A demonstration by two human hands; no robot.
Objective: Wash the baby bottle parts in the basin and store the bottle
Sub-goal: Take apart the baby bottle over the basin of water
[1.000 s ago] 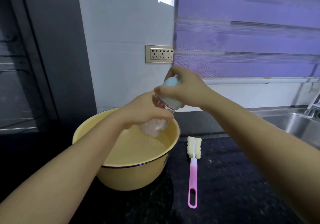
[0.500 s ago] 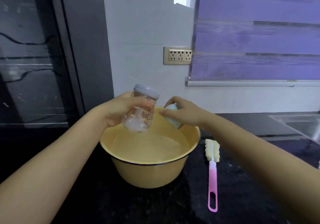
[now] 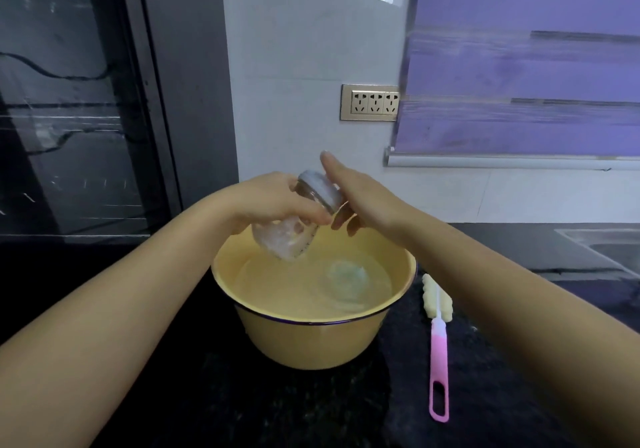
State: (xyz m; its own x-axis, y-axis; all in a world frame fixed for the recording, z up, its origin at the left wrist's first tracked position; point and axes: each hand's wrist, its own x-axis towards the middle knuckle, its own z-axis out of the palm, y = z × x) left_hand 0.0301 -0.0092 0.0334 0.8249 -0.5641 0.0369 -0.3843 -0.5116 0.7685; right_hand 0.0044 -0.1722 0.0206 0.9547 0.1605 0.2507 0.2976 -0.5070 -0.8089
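Dropped since the earlier frame, the cap [image 3: 346, 283] now lies in the basin [image 3: 311, 340], mid worktop [image 3: 207, 399]. Left hand [image 3: 273, 201] grips the tilted bottle [image 3: 287, 239] above it. Right hand [image 3: 367, 198] curls its fingers [image 3: 341, 220] at the collar [image 3: 322, 193], grip unclear. Best to hold the bottle firm and twist only the collar.

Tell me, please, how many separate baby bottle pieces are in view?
2: the bottle gripped by the left hand above the basin, and the cap in its water. Others may be hidden.

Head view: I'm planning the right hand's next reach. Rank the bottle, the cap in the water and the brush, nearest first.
1. Bottle, against the right hand.
2. Cap, below, in the basin's water.
3. Brush, on the counter right of the basin.
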